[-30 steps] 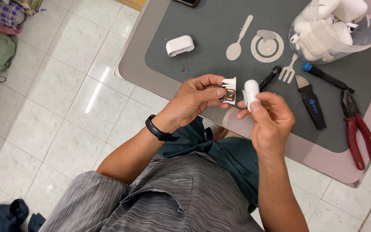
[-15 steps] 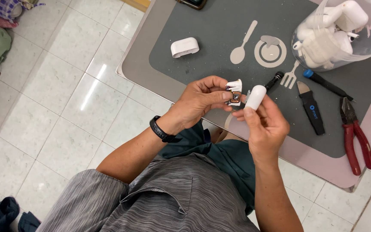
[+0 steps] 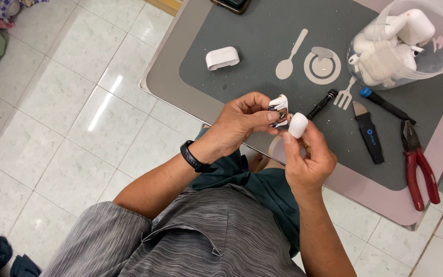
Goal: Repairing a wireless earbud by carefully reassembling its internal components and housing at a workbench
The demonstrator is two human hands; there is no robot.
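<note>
Nearest the camera, the right hand [image 3: 307,156] pinched a small white cap [image 3: 298,125] between thumb and fingertips, held up above the worktop's [image 3: 170,77] near edge. Just to its left, the left hand [image 3: 242,123] gripped a small white part [image 3: 279,110] with dark metal inside, fingers closed around it. The two pieces sat side by side, almost touching, the cap slightly lower and to the right of the part; whether they touched could not be told. The cap's long axis tilted up and away towards the part.

Beyond the hands, on the grey mat [image 3: 262,36], lay a black pen-like tool [image 3: 322,103], a dark pry tool [image 3: 369,132] and red pliers [image 3: 419,164] to the right. Farther off sat a white case [image 3: 222,58] and a clear tub [image 3: 411,43] of white pieces.
</note>
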